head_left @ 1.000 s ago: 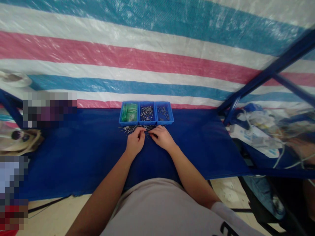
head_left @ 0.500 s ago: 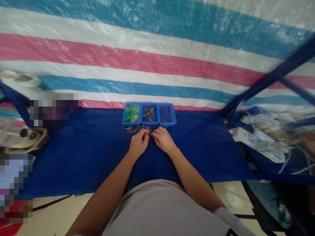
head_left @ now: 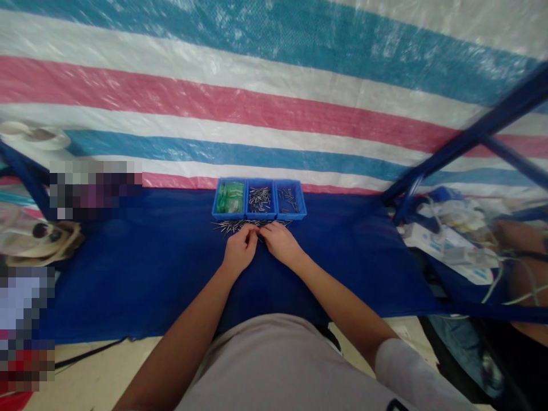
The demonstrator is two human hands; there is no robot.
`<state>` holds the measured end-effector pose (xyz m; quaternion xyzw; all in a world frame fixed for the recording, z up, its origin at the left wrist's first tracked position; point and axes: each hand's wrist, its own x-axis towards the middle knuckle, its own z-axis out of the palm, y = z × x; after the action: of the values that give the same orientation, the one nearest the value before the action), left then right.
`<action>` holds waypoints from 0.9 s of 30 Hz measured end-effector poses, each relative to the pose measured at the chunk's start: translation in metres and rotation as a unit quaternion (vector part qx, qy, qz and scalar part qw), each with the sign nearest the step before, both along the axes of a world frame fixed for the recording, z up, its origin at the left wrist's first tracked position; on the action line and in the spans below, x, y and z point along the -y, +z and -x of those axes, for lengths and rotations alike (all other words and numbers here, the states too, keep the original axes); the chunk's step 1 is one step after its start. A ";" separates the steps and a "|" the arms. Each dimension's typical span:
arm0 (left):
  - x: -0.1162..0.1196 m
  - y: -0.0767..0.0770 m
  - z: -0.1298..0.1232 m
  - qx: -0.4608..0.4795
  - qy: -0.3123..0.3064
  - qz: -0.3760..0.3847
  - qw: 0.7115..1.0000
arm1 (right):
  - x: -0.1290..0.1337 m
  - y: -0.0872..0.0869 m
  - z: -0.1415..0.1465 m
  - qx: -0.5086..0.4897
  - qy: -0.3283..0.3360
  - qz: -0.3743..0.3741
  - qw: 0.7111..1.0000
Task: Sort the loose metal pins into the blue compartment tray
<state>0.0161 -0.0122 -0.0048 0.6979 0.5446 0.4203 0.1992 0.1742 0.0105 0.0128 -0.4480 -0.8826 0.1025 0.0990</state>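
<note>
Many rods (head_left: pixel 231 226), just beyond left hand (head_left: pixel 241 246), right hand (head_left: pixel 281 242)

A blue surface (head_left: pixel 128 262) bears three blue bins (head_left: pixel 261 216) and thin metal pieces (head_left: pixel 231 226)

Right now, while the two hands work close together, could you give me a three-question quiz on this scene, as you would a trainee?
1. In the row of three blue plastic bins, which holds green plastic packaging? (a) left (b) middle (c) right
2. True or false: the loose pile of thin dark metal pins lies on the near side of the bins, by the bare left hand and right hand.
3. Fill the gap with "more" or "fewer": the middle bin holds ___ small metal pieces than the right bin.

Key: 1 a; 2 true; 3 more.
</note>
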 end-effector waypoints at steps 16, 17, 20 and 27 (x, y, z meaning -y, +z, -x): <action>-0.001 0.001 -0.001 0.008 0.000 0.017 1.000 | -0.003 0.010 0.002 -0.220 -0.058 -0.004 0.974; -0.001 0.001 -0.001 0.008 -0.002 0.017 1.000 | -0.003 0.012 0.003 -0.261 -0.072 0.013 0.963; -0.002 0.000 -0.002 0.017 -0.001 0.005 1.000 | -0.001 0.015 0.004 -0.352 -0.110 0.071 0.927; -0.003 -0.002 -0.003 0.024 0.003 -0.005 1.000 | 0.005 0.006 0.004 -0.408 -0.132 0.108 0.897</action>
<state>0.0188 -0.0089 -0.0070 0.6868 0.5396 0.4403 0.2078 0.1706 0.0050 0.0190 -0.4867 -0.6809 0.3576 0.4143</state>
